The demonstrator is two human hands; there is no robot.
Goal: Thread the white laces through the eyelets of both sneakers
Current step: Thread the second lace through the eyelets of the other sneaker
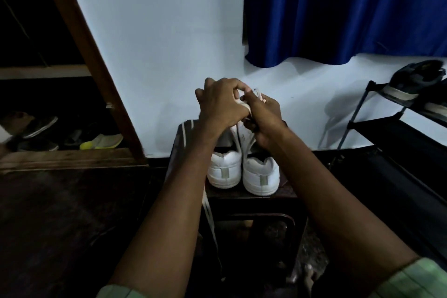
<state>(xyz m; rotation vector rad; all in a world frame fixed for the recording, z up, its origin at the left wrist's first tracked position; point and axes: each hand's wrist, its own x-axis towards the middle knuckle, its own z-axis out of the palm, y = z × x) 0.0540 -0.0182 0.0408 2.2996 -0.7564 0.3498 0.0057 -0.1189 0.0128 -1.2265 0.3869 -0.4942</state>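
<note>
Two white sneakers stand side by side on a dark stool point(254, 203), heels toward me: the left sneaker point(224, 172) and the right sneaker point(261, 176). Above their front parts, my left hand point(219, 104) and my right hand point(263, 118) meet, fingers curled round a white lace point(244, 106) between them. The lace runs down toward the right sneaker. A second white lace point(210, 218) hangs off the stool's left front edge. My hands hide the eyelets.
A white wall stands right behind the stool, with a blue curtain point(338, 12) at upper right. A black shoe rack point(399, 128) with dark shoes stands to the right. Left, a wooden frame point(96, 68) and several shoes on a low shelf point(72, 157).
</note>
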